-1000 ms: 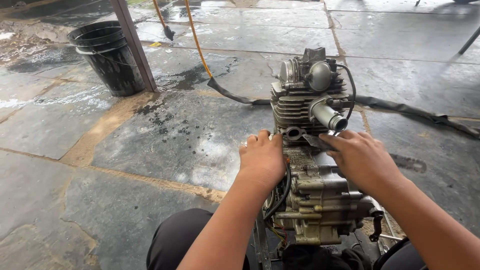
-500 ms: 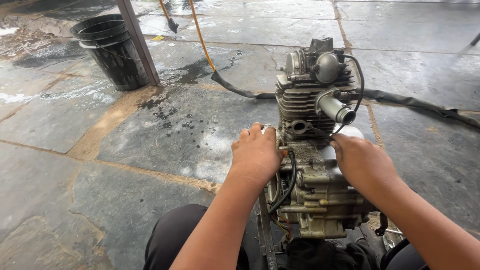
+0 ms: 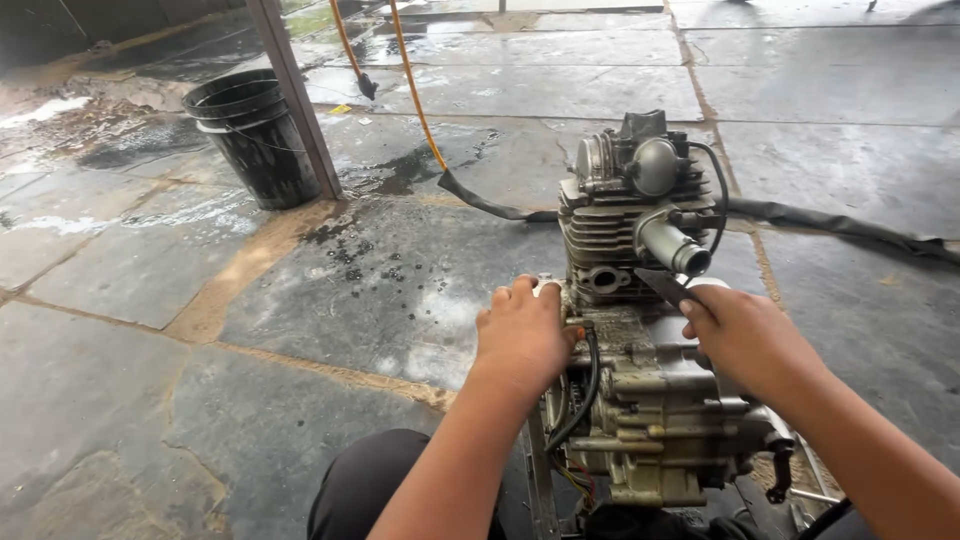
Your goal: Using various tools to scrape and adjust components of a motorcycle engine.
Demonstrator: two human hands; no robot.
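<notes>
Both hands brace the grey engine (image 3: pixel 640 330): left hand (image 3: pixel 522 335) clenched on its near-left edge to steady it, right hand (image 3: pixel 745 335) grasping a dark blade (image 3: pixel 662 286) beside the finned cylinder

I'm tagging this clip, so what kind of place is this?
Probably an outdoor repair or wash yard: a wet stone-slab floor, a small engine standing on it under both hands, a black bucket and a hose nearby.
</notes>
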